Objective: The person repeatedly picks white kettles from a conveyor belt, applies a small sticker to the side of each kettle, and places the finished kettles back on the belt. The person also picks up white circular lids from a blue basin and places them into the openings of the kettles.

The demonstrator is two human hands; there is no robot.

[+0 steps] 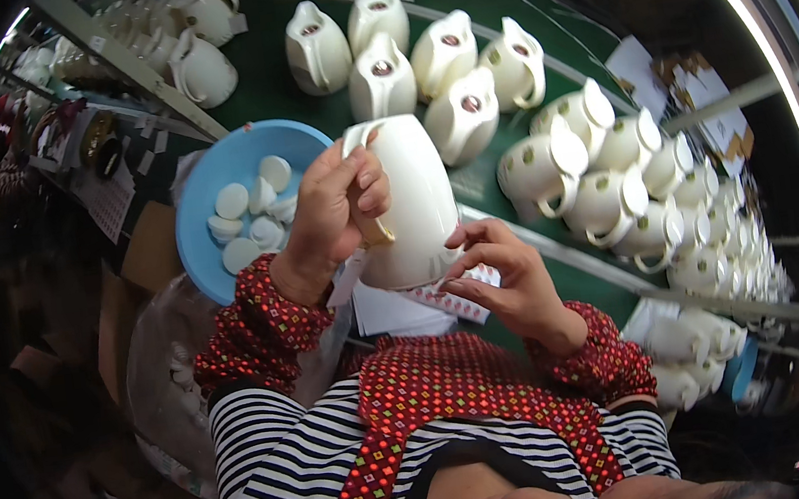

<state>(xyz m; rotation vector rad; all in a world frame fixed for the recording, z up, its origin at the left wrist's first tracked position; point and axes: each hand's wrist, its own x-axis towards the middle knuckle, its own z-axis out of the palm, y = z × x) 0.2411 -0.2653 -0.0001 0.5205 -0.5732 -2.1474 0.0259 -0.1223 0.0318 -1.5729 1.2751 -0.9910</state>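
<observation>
A glossy cream-white ceramic pitcher [411, 198] is held up in front of me. My left hand [342, 202] is closed around its handle. On the other side, my right hand [507, 271] has its fingers bent and apart, with the fingertips close to the pitcher's lower right side. Whether they touch it I cannot tell. Below the pitcher lies a white sheet with rows of small red marks [461, 304], partly covered by the pitcher and my right fingers. Beside it is plain white paper [392, 312].
Left of the pitcher, a blue basin [198, 209] holds several round white lids [232, 201]. More pitchers with dark lid marks [319, 50] stand beyond on the green table [259, 42]. Several patterned pitchers [549, 166] crowd the right side. A plastic-lined box [161, 378] sits lower left.
</observation>
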